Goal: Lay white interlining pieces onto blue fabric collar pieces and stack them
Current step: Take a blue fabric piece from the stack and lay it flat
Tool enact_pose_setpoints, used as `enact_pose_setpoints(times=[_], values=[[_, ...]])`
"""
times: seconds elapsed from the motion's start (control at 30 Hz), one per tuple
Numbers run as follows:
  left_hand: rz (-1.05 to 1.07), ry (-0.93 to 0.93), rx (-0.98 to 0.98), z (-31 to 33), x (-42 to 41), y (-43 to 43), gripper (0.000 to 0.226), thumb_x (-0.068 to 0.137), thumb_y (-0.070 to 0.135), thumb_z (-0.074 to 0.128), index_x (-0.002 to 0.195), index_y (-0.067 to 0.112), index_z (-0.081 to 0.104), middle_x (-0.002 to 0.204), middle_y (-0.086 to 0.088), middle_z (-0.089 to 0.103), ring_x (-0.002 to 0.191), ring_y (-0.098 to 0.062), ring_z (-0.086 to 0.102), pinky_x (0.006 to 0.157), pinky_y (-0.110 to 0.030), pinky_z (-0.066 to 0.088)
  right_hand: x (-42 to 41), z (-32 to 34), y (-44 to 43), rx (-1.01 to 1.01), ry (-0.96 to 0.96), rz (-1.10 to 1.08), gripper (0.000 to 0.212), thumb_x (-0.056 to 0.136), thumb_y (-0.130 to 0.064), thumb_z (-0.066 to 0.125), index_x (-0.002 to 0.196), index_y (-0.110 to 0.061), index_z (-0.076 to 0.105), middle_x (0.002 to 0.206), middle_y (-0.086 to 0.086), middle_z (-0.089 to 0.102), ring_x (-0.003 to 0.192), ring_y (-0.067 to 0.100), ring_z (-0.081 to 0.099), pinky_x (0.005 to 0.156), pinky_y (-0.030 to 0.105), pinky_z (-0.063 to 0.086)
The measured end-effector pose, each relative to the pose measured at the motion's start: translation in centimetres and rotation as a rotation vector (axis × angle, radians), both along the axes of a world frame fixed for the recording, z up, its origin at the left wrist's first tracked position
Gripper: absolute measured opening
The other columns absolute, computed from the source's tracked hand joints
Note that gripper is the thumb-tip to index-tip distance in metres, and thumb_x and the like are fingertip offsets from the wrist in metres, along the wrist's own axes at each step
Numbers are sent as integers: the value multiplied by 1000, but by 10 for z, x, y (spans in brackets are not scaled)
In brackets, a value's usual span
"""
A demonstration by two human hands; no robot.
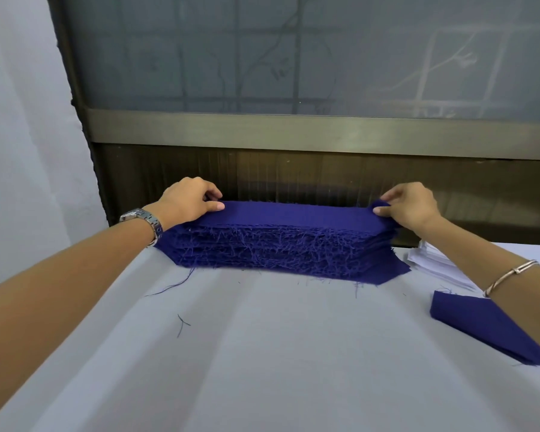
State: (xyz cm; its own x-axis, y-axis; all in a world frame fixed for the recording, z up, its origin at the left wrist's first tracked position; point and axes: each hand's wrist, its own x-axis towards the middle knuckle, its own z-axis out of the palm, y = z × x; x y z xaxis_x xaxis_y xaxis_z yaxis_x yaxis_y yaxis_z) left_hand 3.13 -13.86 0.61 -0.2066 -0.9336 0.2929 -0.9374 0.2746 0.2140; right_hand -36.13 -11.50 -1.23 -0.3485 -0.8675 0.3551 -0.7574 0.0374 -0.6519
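While both hands are reaching to the far edge of the table (262, 353), I am watching the left grip (189, 199) pinching the left end of the top blue collar piece (293, 215) between thumb and curled fingers. The right grip (409, 205) is pinching the right end the same way, and that end is lifting slightly off the layers below. The piece is lying along the top of the blue stack (278, 251), which is sitting against the dark panel at the table's far edge.

I am judging the task to be at an early stage. No white is showing on the top piece or between the layers on the stack's near side, so the pairing seems to be nearly all ahead. The white interlining pieces (430, 260) are waiting in a small pile near the far right corner, just beside the stack's right end and partly hidden by the right forearm. A separate blue piece (487, 328) is lying near the right edge; I cannot tell whether it is one layer or several.

The blue cloth is looking matte and woven, cut into long strips with angled ends. Its raw edges are fraying into a fuzz of threads. The interlining is looking thin, crisp and paper-like. Loose threads (181, 324) are lying on the table's pale, softly ridged cover.
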Motion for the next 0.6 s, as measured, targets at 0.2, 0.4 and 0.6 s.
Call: enact_pose_setpoints(times=[0.2, 0.4, 0.6], values=[[-31, 116, 80, -5, 7, -6, 42, 94, 28, 66, 133, 13, 60, 128, -6, 64, 116, -21, 58, 104, -42, 47, 5, 0, 9, -180, 30, -3, 21, 83, -10, 80, 101, -9, 70, 89, 9, 69, 96, 26, 66, 90, 43, 55], [-63, 158, 117, -7, 10, -13, 46, 94, 26, 66, 137, 14, 56, 130, -6, 63, 121, -22, 55, 107, -43, 45, 4, -2, 14, -266, 91, 25, 25, 90, -13, 74, 112, -1, 71, 98, 17, 73, 101, 29, 65, 94, 50, 54], [-104, 144, 160, -6, 12, -19, 54, 97, 24, 62, 148, 17, 44, 148, -4, 49, 139, -24, 42, 118, -51, 30, -3, -3, 19, -308, 52, 38, 19, 94, -19, 70, 108, -6, 70, 107, 13, 68, 102, 28, 64, 84, 44, 56]])
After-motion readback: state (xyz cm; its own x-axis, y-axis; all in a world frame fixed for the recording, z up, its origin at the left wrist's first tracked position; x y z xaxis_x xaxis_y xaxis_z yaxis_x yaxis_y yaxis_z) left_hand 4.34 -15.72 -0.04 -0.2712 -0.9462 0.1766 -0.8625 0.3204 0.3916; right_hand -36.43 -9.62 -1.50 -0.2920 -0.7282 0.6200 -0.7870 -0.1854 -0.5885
